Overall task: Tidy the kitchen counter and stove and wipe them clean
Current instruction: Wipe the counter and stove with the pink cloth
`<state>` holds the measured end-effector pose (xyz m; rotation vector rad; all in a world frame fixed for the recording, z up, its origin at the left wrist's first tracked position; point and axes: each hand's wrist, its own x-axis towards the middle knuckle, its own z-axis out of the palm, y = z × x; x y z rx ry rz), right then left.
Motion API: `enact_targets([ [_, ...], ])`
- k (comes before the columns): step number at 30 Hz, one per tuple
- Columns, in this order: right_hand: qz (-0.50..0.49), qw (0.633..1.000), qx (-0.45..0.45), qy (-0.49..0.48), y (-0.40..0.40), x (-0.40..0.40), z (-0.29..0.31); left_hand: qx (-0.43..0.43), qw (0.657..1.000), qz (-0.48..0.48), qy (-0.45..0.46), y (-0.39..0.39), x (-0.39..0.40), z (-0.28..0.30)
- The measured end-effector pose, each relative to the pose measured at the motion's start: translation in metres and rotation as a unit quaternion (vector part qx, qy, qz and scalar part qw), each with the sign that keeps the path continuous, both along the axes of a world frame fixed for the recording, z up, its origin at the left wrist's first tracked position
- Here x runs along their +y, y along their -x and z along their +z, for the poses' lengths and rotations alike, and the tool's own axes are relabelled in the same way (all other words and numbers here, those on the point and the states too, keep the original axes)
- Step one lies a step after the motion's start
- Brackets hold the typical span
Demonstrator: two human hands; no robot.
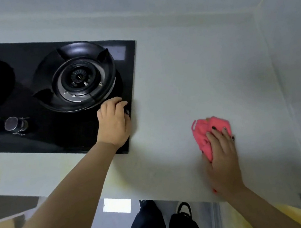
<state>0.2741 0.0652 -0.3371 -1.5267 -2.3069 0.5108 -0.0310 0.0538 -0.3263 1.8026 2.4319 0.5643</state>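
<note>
Bench [188, 73] first, pale and broad, running to the corner wall on the right, and the pink cloth [203, 137] sits on it well right of the stove, near the front edge. The black glass stove [56, 139] is set into the bench on the left: two burners in view, the nearer burner [80, 79] whole, the other cut off at the frame's edge, and two knobs [13, 124] along the front. Now the right hand [222, 154], fingers flat and spread, presses the bunched cloth down; the cloth's long axis runs away from the person, poking out beyond the fingertips. That's the wiping hand, I'd say. Left hand [115, 123] rests on the stove's front right corner, fingers curled under, gripping nothing visible. One cloth, two hands.
</note>
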Motion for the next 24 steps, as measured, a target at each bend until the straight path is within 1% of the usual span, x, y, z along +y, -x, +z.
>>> enact_targets([
  [2,0.004,1.0,-0.003,0.029,0.005,-0.003,0.001,-0.007,1.0,0.022,-0.007,-0.007,-0.007,0.002],
  [6,0.111,0.992,-0.023,0.047,0.017,-0.014,0.005,-0.065,0.988,0.114,-0.079,-0.035,-0.052,0.019],
  [7,0.124,0.99,-0.031,0.053,0.022,-0.013,0.004,-0.083,0.982,0.134,-0.1,-0.044,-0.062,0.02],
  [11,0.206,0.975,-0.048,0.067,0.059,-0.013,0.014,-0.166,0.944,0.227,-0.171,-0.088,-0.121,0.029],
  [15,0.267,0.955,-0.101,0.086,0.097,-0.015,0.026,-0.246,0.903,0.296,-0.192,-0.127,-0.156,0.031],
  [18,0.301,0.937,-0.141,0.105,0.112,-0.019,0.028,-0.28,0.883,0.321,-0.195,-0.142,-0.167,0.027],
  [20,0.337,0.92,-0.157,0.124,0.113,-0.02,0.028,-0.318,0.865,0.333,-0.198,-0.147,-0.172,0.027],
  [21,0.366,0.908,-0.171,0.115,0.111,-0.018,0.028,-0.336,0.855,0.339,-0.202,-0.148,-0.173,0.028],
  [23,0.424,0.88,-0.207,0.057,0.105,-0.014,0.03,-0.363,0.84,0.348,-0.203,-0.144,-0.177,0.029],
  [24,0.437,0.873,-0.214,0.028,0.101,-0.013,0.03,-0.372,0.837,0.349,-0.199,-0.141,-0.179,0.028],
])
